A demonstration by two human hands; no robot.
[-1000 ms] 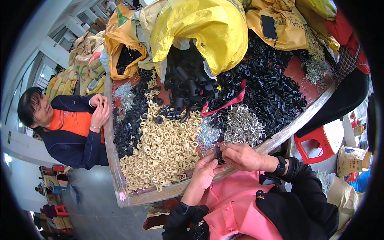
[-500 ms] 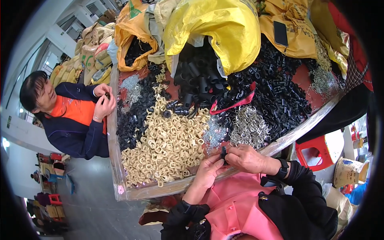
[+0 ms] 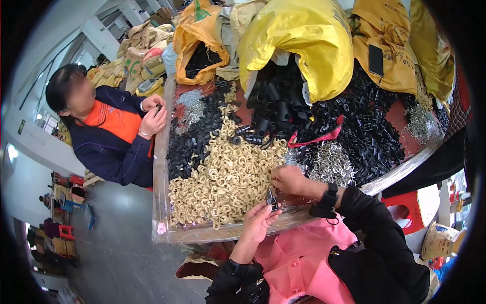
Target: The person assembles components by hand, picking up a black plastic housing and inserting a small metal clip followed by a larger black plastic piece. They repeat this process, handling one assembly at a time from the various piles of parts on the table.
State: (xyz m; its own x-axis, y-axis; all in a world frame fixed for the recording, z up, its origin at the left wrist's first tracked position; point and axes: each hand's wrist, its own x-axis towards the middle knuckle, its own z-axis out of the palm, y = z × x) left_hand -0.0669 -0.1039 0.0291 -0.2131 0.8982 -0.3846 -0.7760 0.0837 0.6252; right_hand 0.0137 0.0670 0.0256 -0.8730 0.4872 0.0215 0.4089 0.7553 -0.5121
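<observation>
- A small, slim black plastic part point(image 3: 272, 198) stood roughly upright over the near edge of the wooden-rimmed tabletop point(image 3: 195, 235)
- The left hand point(image 3: 255, 223) had its grip pinched on that part's lower end; a light, steady pinch leaving the upper end clear seemed wise
- The right hand point(image 3: 289, 179) reached to the right edge of a heap of beige, ring-shaped plastic pieces point(image 3: 223, 177); whether its grip had closed on anything could not be told
- Picking cleanly from that jumble probably called for fingertips only
- Bent silver metal hooks point(image 3: 331, 164) lay near the right hand, so a careless sweep might have mixed them in
- Farther out, a bulging yellow plastic sack point(image 3: 314, 45) gaped over black plastic tubes point(image 3: 276, 109)
</observation>
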